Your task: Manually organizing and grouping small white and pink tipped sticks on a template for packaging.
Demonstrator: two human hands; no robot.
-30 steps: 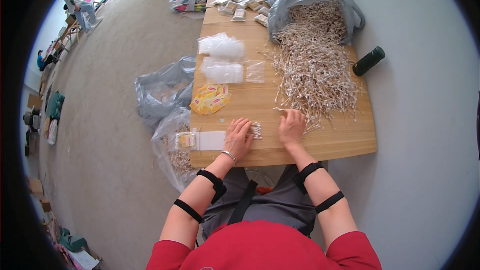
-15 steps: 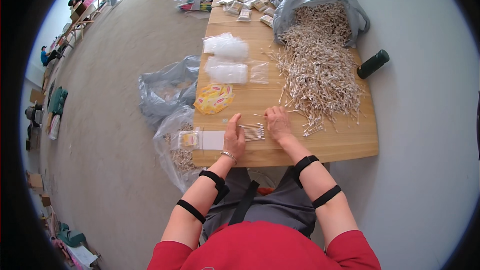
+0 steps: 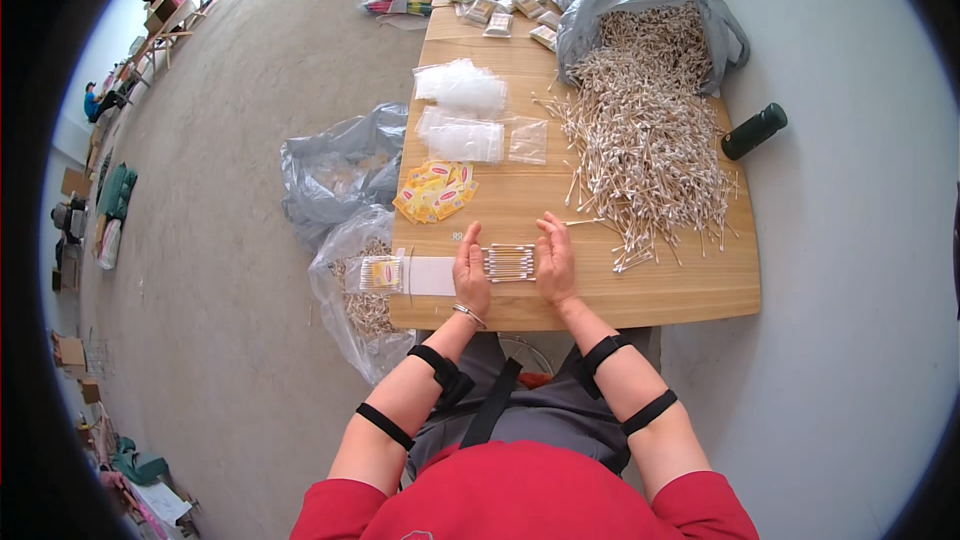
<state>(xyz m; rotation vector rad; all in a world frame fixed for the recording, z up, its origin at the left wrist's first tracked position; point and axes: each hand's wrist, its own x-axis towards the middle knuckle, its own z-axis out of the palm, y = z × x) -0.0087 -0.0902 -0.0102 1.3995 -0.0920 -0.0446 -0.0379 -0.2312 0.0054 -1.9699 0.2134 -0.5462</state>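
Observation:
A flat row of cotton swabs (image 3: pixel 511 263) lies side by side on the table near its front edge. My left hand (image 3: pixel 472 272) stands on edge at the row's left end, fingers stretched out. At the right end my right hand (image 3: pixel 554 260) faces it in the same way, palm toward the swabs. Both hands are open, with the row between the palms. A single swab (image 3: pixel 584 222) lies by my right fingertips. Left of my left hand are a white card strip (image 3: pixel 431 276) and a clear pack of swabs with a yellow label (image 3: pixel 381 274).
A big heap of loose swabs (image 3: pixel 650 150) spills from a grey plastic bag (image 3: pixel 735 40). Yellow labels (image 3: pixel 436 191), clear small bags (image 3: pixel 460 135) and filled packs (image 3: pixel 498 25) lie on the table (image 3: pixel 680 300). A dark green bottle (image 3: pixel 755 131) stands at the right. Plastic bags (image 3: pixel 345 175) sit left.
My right hand has gone from pinching near a swab to lying straight along the row's right end. The swabs now show both tips between my palms. The view has shifted slightly.

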